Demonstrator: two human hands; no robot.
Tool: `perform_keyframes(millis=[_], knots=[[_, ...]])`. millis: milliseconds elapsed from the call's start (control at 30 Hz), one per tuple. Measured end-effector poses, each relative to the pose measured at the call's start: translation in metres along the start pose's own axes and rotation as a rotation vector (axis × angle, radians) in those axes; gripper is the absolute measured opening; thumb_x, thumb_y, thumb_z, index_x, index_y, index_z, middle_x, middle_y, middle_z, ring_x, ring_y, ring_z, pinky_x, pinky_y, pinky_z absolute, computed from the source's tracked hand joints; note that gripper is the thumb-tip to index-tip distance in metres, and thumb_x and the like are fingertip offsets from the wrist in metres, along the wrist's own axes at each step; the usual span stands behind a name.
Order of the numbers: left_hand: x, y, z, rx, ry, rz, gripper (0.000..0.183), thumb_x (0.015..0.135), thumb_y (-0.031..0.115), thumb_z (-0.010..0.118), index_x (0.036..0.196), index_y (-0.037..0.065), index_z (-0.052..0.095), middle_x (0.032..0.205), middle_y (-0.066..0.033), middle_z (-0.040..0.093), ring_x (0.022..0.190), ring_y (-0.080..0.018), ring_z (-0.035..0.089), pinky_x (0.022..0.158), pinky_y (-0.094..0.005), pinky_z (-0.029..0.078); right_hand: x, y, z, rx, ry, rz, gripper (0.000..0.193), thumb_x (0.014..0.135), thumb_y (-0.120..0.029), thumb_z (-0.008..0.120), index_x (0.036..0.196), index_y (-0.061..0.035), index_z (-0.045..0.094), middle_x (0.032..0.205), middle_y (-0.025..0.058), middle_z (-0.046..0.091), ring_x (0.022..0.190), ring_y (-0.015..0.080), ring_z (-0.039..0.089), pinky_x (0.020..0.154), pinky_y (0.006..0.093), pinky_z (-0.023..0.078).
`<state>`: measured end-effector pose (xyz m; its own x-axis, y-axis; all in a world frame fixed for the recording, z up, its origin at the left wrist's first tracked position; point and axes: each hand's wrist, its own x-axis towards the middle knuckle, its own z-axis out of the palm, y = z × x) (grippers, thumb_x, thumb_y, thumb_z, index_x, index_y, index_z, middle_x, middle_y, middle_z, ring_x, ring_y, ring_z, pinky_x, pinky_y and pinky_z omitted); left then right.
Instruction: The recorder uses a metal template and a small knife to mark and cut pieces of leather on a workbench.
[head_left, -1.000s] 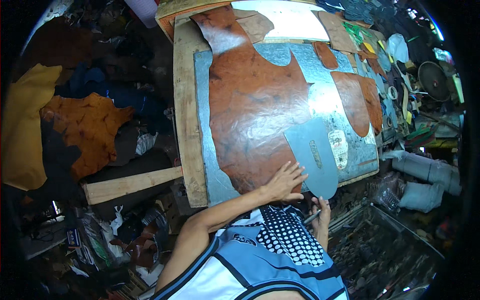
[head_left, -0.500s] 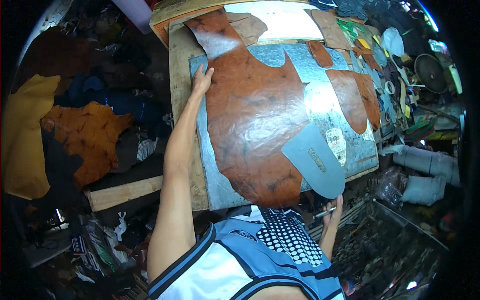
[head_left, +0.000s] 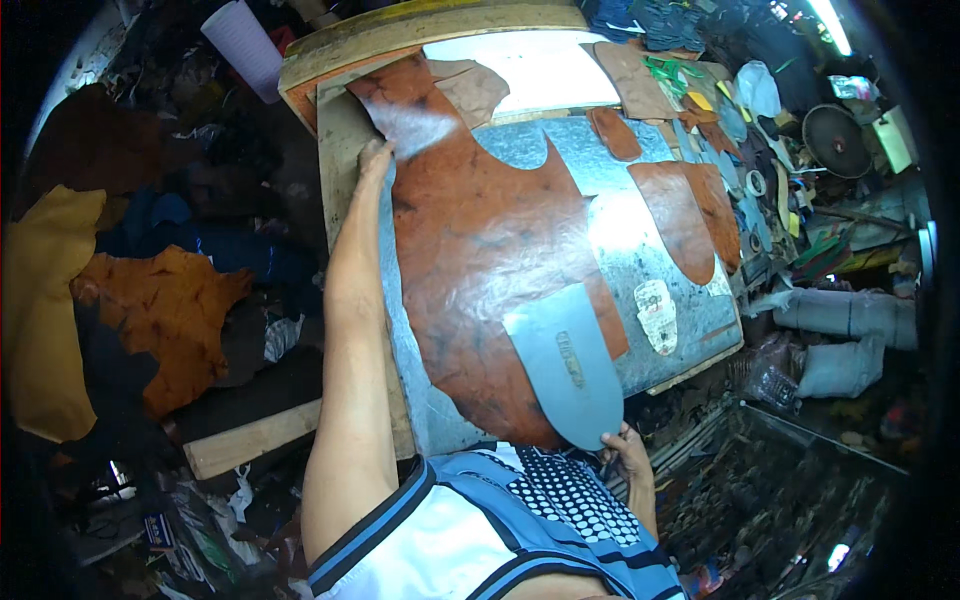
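A large piece of brown leather (head_left: pixel 480 230) with dark marbling lies across a metal-topped table. At its far left edge is my left hand (head_left: pixel 376 160), fingers closed on the leather's border. Over the leather's near right part lies a grey, tongue-shaped template (head_left: pixel 570 370) with a dark-marked strip in its middle. Its rounded near end is pinched by my right hand (head_left: pixel 628 456), close to my body at the table's front. The slim silver tool seen in that hand earlier cannot be made out now.
Smaller brown leather pieces (head_left: pixel 675 215) lie to the right on the metal sheet (head_left: pixel 690 340), near a pale paper label (head_left: pixel 656 315). A white sheet (head_left: pixel 520 70) is at the back. Orange leather (head_left: pixel 165 320) and yellow leather (head_left: pixel 50 310) hang left, above a wooden beam (head_left: pixel 250 438).
The template has moved left and nearer to me, turned more upright, over the leather. My right hand moved with it. My left hand's fingers have closed on the leather's edge. The view has shifted.
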<state>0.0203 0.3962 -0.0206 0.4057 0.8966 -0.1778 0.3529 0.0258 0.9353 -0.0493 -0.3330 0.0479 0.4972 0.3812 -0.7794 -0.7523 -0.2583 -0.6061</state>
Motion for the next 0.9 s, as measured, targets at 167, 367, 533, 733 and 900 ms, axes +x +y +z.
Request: perform_keyframes(millis=[167, 367, 533, 733, 900], knots=[[0.007, 0.030, 0.006, -0.158, -0.129, -0.136, 0.086, 0.085, 0.047, 0.068, 0.149, 0.006, 0.029, 0.150, -0.0182, 0.035, 0.135, -0.0321, 0.038, 0.107, -0.0485, 0.034, 0.000, -0.002, 0.033, -0.022, -0.027, -0.027, 0.034, 0.080, -0.011, 0.072, 0.108, 0.0000, 0.056, 0.076, 0.0025, 0.059, 0.050, 0.0101, 0.052, 0.046, 0.0235, 0.043], [0.045, 0.025, -0.014, -0.149, -0.027, -0.217, 0.085, 0.081, 0.055, 0.068, 0.140, -0.001, 0.042, 0.132, -0.0204, 0.053, 0.113, -0.0320, 0.053, 0.092, -0.0445, 0.044, -0.041, -0.047, 0.012, -0.280, 0.176, -0.188, 0.039, 0.084, -0.015, 0.066, 0.118, 0.0014, 0.057, 0.077, 0.0013, 0.058, 0.058, 0.0079, 0.050, 0.052, 0.0233, 0.041], [0.065, 0.010, -0.025, -0.614, 0.126, -0.442, 0.092, 0.075, 0.067, 0.069, 0.136, 0.001, 0.046, 0.131, -0.0189, 0.052, 0.112, -0.0322, 0.054, 0.093, -0.0415, 0.046, -0.073, -0.060, -0.069, -0.350, 0.313, -0.202, 0.042, 0.083, -0.017, 0.067, 0.119, 0.0017, 0.057, 0.077, 0.0008, 0.058, 0.059, 0.0082, 0.051, 0.053, 0.0238, 0.042], [0.040, 0.035, -0.003, -0.835, -0.142, -0.694, 0.091, 0.078, 0.057, 0.073, 0.141, 0.002, 0.037, 0.121, -0.0114, 0.055, 0.109, -0.0269, 0.057, 0.092, -0.0413, 0.048, -0.078, -0.055, -0.093, -0.439, 0.360, -0.228, 0.047, 0.083, -0.019, 0.066, 0.123, 0.0040, 0.054, 0.086, 0.0045, 0.062, 0.070, 0.0133, 0.058, 0.065, 0.0279, 0.048], [0.045, 0.073, -0.007, -0.563, -0.278, -0.335, 0.054, 0.080, 0.041, 0.076, 0.120, 0.014, 0.053, 0.102, -0.0052, 0.058, 0.074, -0.0177, 0.056, 0.070, -0.0379, 0.050, -0.087, -0.080, -0.074, -0.459, 0.249, -0.231, 0.052, 0.083, -0.021, 0.065, 0.126, 0.0065, 0.053, 0.108, 0.0085, 0.062, 0.096, 0.0165, 0.057, 0.085, 0.0307, 0.045]])
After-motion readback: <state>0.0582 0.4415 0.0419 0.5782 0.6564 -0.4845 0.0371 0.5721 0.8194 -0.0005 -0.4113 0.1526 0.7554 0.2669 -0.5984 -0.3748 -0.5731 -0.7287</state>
